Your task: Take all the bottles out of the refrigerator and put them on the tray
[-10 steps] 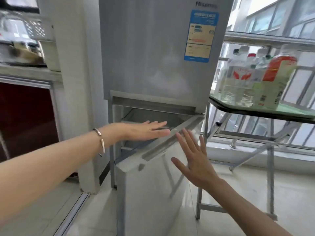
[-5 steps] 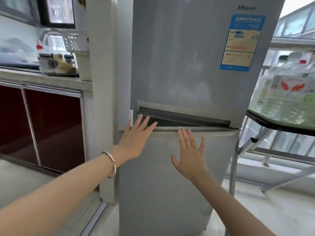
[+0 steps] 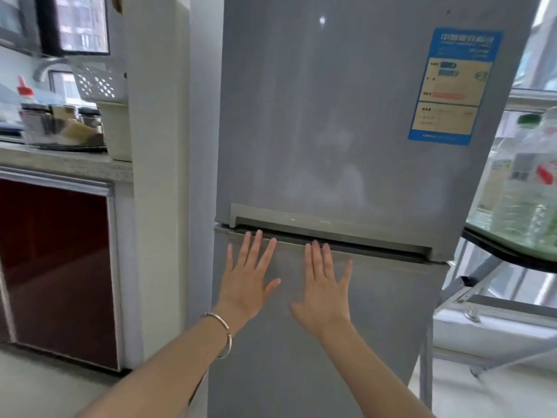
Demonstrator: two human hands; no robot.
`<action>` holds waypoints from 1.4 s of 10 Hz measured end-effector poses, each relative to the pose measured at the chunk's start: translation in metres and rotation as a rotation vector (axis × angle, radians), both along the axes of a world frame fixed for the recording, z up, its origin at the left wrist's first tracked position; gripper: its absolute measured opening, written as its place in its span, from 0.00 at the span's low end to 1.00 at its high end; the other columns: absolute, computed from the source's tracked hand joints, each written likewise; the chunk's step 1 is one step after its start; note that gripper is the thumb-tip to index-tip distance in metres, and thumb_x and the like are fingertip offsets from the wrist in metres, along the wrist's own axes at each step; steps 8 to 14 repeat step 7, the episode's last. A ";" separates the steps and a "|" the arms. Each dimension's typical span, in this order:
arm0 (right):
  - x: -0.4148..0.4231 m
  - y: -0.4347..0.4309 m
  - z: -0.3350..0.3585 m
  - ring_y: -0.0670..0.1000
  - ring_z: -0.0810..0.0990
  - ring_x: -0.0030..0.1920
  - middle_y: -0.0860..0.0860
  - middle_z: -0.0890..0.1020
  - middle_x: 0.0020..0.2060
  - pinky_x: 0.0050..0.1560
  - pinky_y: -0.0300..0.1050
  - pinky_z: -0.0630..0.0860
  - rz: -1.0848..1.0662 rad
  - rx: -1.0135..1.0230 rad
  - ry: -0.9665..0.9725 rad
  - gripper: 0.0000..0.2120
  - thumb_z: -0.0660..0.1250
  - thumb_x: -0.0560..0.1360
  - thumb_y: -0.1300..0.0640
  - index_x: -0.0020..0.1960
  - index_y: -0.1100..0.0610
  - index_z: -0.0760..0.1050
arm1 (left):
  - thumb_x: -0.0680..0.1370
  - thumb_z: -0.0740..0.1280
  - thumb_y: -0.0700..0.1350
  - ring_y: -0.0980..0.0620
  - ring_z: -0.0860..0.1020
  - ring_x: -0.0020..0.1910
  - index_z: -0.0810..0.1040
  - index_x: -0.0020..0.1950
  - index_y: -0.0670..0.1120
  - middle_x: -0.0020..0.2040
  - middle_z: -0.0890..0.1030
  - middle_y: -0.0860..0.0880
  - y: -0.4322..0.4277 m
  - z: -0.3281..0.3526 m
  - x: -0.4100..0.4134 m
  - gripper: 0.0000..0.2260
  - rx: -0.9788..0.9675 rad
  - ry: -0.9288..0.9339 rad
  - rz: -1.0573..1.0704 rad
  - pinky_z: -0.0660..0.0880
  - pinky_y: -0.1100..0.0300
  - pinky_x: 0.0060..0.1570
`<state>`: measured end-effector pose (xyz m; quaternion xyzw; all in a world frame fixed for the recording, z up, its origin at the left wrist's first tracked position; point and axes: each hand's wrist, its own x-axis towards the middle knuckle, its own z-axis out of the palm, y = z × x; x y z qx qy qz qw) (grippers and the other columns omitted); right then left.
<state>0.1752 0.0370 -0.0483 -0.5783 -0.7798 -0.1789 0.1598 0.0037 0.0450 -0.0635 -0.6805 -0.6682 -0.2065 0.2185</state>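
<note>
A tall grey refrigerator (image 3: pixel 346 116) fills the middle of the view, both doors closed. My left hand (image 3: pixel 248 279) and my right hand (image 3: pixel 325 289) lie flat, fingers spread, on the top of its lower door (image 3: pixel 301 357), just under the seam. Neither hand holds anything. At the right edge several clear plastic bottles (image 3: pixel 524 188) stand on a green tray (image 3: pixel 479 229). The inside of the refrigerator is hidden.
The tray rests on a metal-framed stand (image 3: pixel 488 300) right of the refrigerator. To the left stand a white pillar (image 3: pixel 156 176) and a kitchen counter (image 3: pixel 60 161) with jars, a white basket and dark red cabinet doors below.
The lower refrigerator door has swung from partly open to closed under both hands. The view has shifted left, so fewer bottles on the tray show.
</note>
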 end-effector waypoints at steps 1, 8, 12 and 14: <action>-0.007 0.003 -0.004 0.55 0.21 0.72 0.54 0.23 0.72 0.72 0.70 0.36 -0.022 -0.045 0.041 0.51 0.59 0.74 0.42 0.72 0.58 0.21 | 0.75 0.48 0.69 0.45 0.40 0.78 0.35 0.78 0.52 0.80 0.41 0.45 0.010 -0.007 0.001 0.40 -0.017 -0.005 0.002 0.45 0.39 0.73; 0.006 -0.020 0.022 0.54 0.49 0.79 0.55 0.48 0.79 0.77 0.61 0.46 0.124 0.080 0.215 0.41 0.62 0.72 0.55 0.79 0.57 0.46 | 0.80 0.56 0.59 0.47 0.51 0.79 0.49 0.79 0.54 0.80 0.51 0.48 -0.040 0.045 0.008 0.31 -0.006 -0.147 -0.067 0.52 0.46 0.74; 0.006 -0.020 0.022 0.54 0.49 0.79 0.55 0.48 0.79 0.77 0.61 0.46 0.124 0.080 0.215 0.41 0.62 0.72 0.55 0.79 0.57 0.46 | 0.80 0.56 0.59 0.47 0.51 0.79 0.49 0.79 0.54 0.80 0.51 0.48 -0.040 0.045 0.008 0.31 -0.006 -0.147 -0.067 0.52 0.46 0.74; 0.006 -0.020 0.022 0.54 0.49 0.79 0.55 0.48 0.79 0.77 0.61 0.46 0.124 0.080 0.215 0.41 0.62 0.72 0.55 0.79 0.57 0.46 | 0.80 0.56 0.59 0.47 0.51 0.79 0.49 0.79 0.54 0.80 0.51 0.48 -0.040 0.045 0.008 0.31 -0.006 -0.147 -0.067 0.52 0.46 0.74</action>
